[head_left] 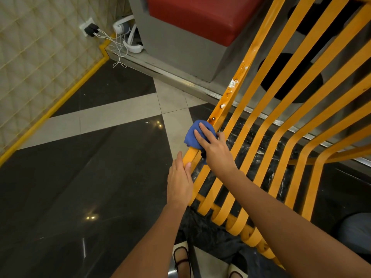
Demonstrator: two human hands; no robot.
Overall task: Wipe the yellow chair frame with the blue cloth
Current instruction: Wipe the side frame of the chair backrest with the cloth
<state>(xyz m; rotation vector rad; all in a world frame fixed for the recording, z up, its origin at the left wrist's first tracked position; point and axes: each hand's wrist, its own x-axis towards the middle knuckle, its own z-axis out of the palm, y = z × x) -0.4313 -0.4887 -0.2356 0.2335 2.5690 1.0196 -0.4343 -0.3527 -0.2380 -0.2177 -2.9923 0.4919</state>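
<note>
The yellow chair frame (267,121) of several curved slats fills the right half of the head view. Its leftmost slat carries white specks and brown stains higher up. The blue cloth (192,135) is bunched on that leftmost slat. My right hand (215,146) lies on the cloth with straight fingers on top and the thumb round the slat's far side, pressing the cloth against the slat. My left hand (179,181) rests lower on the same slat, fingers straight along its outer edge and the thumb on its face.
A grey plinth (180,47) with a red cushion (200,15) stands behind the chair. Chargers, white cables and headphones (128,37) sit at the wall socket to the far left. Dark polished floor tiles (80,177) spread to the left. My shoes (181,259) show at the bottom.
</note>
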